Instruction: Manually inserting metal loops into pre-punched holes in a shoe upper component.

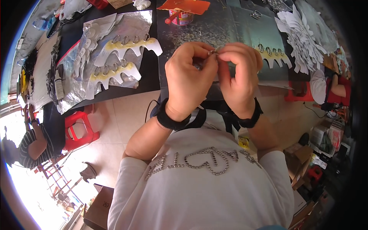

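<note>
Head view: both hands raised over the near edge of a dark tabletop point(152, 73), nearly touching at the fingertips. Left hand point(191, 78) almost closed, thumb and forefinger pinched on a small metal piece point(211, 52), mostly hidden between the fingers. Right hand point(239, 78) curled, tips brought up against the same spot from the other side; impossible to tell whether gripping the piece or only touching. Black wristbands point(172, 118) on both arms. Left of the hands, on crinkled silver foil point(144, 19), two white toothed cards point(126, 46) with yellowish coating and metal loops, near a stack of white cut-outs point(92, 36). Right of the hands, another toothed card point(276, 59) with loops, then a heap of white pieces point(294, 40). Beyond the hands, a pink tin point(182, 20) under an orange sheet point(189, 5). Around the table, pale floor point(115, 117), a red stool point(90, 132) at left, a person point(35, 148) in a striped top at far left, another person point(319, 86) at far right.
</note>
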Available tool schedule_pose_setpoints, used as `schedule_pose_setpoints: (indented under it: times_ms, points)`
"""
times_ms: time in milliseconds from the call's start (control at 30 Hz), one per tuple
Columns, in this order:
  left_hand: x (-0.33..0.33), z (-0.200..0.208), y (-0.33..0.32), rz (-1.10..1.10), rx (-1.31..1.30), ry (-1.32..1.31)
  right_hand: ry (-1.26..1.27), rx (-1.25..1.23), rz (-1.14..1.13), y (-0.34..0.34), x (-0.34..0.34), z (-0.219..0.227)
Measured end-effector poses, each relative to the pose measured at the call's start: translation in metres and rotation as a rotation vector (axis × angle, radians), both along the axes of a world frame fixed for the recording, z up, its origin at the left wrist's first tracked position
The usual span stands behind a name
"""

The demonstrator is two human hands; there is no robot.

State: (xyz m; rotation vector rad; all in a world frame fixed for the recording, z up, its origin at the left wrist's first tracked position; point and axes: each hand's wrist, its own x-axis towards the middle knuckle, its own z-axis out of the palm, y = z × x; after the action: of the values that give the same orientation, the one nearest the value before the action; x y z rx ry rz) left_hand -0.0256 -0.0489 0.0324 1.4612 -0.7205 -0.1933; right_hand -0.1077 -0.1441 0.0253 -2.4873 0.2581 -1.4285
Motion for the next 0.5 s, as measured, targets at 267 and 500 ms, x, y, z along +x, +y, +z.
schedule_pose_setpoints:
  times_ms: [267,500]
  points:
    - [0.003,-0.003,0.0,-0.001,0.017,-0.002,0.006,-0.039,0.04,-0.003,0.002,0.001]
    - [0.005,-0.003,0.0,-0.041,0.048,0.036,-0.001,0.15,0.122,-0.013,0.001,-0.002]
